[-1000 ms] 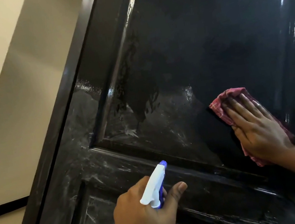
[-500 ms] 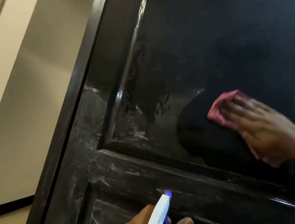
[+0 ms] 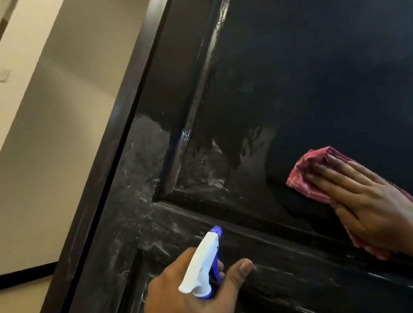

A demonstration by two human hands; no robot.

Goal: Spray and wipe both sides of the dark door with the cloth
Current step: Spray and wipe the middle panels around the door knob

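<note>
Head view – door: dark door [image 3: 319,55] filled most of the frame, tilted; upper panel mostly clean and dark, whitish smears on lower-left panel corner, rail and left stile.
Head view – cloth: pink cloth [image 3: 301,176] lay flat against the panel, lower right, just above the rail.
Head view – right hand: right hand [image 3: 372,207] pressed on the cloth, fingers straight and together, palm flat, nothing gripped.
Head view – left hand: left hand [image 3: 186,304] was curled round the spray bottle [image 3: 204,263], thumb out to the right; white head and blue nozzle pointed up at the door, near it, contact not clear.
Head view – surroundings: beige wall [image 3: 49,155] left of the door edge, dark baseboard [image 3: 12,279] low left.
</note>
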